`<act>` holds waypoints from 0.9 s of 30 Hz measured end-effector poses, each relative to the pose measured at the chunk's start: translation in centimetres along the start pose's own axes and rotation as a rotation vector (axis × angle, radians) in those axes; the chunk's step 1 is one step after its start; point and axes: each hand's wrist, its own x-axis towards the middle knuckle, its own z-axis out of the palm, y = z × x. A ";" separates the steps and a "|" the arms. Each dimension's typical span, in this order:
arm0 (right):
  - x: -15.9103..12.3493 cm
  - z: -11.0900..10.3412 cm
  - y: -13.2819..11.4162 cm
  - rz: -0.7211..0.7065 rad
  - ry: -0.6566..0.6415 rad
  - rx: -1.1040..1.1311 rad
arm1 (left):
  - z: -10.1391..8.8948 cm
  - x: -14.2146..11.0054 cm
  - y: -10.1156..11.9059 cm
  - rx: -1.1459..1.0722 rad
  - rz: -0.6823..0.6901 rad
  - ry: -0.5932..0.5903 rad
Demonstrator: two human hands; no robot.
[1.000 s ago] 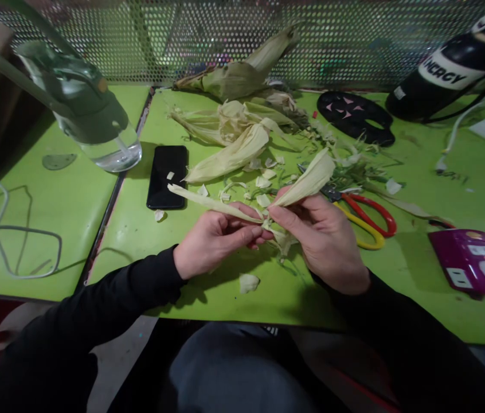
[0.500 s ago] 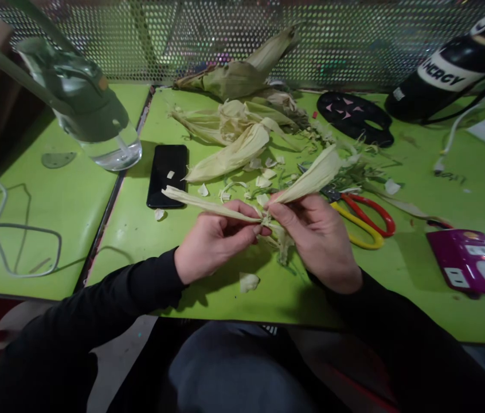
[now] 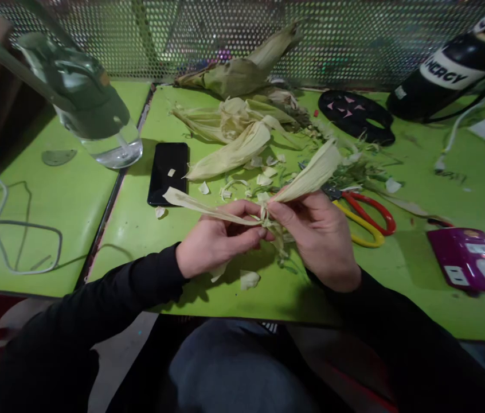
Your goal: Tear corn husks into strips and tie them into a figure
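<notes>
Both my hands pinch pale corn husk above the green table. My left hand is closed on a narrow strip of corn husk that sticks out to the left. A broader corn husk points up and right from my right hand, its fingers closed around the base. Between the fingertips the pieces meet in a small knot-like bunch. Just right of my right hand lie scissors with red and yellow handles. Several husks lie beyond my hands, and small husk scraps are scattered around.
A black phone lies left of the husks, near a green water bottle. At the right are a purple power strip, a black palette-shaped object and a black bottle. A perforated metal panel borders the back.
My hands stay almost in place, still pinching the husk. The knot-like bunch shows more clearly between the fingertips, and a pale husk end now shows below my left hand.
</notes>
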 end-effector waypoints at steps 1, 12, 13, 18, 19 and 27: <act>-0.1 0.0 -0.1 0.008 -0.005 0.013 | 0.1 0.0 -0.1 -0.013 -0.006 0.009; -0.7 0.4 -0.5 -0.048 -0.017 -0.137 | 0.7 0.1 -1.3 -0.098 -0.003 0.102; -0.7 0.4 -0.6 -0.040 -0.022 -0.119 | 0.7 0.1 -1.4 -0.113 -0.003 0.092; -1.0 0.4 -1.1 -0.020 -0.009 0.041 | 0.6 0.2 -1.5 -0.187 0.004 0.032; -1.0 0.4 -1.2 -0.019 -0.008 0.066 | 0.6 0.2 -1.4 -0.191 0.005 0.019; -1.2 0.5 -1.4 -0.010 -0.055 0.175 | 1.1 -0.6 -0.5 -0.126 -0.011 0.040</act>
